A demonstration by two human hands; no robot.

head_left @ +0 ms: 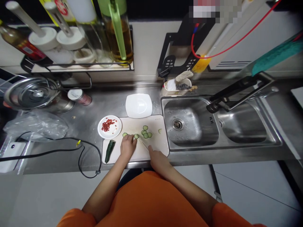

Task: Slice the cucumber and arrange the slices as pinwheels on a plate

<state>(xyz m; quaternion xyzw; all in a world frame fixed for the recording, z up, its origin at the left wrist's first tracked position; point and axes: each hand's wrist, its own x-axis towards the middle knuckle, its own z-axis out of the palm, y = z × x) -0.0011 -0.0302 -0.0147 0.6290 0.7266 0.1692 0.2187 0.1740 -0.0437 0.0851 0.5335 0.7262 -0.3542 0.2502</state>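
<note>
On the white cutting board (156,121) my left hand (128,145) is closed around a piece of cucumber, mostly hidden under the fingers. A cut face of cucumber (136,136) shows at its fingertips. My right hand (159,159) grips a knife (143,142), its blade pointing up and left, close beside that cut face. Several thin cucumber slices (145,132) lie to the right of the blade, and a single slice (124,134) sits behind my left hand. A dark green length of cucumber (109,151) rests on the board's left end.
Behind the board is a white square plate (138,105); left of it, a round plate (115,130) holds red pieces. A double sink (194,126) adjoins on the right. A black cable (92,143), plastic bag (35,124) and lidded pot (61,105) occupy the left. Bottles stand on a rack (82,67).
</note>
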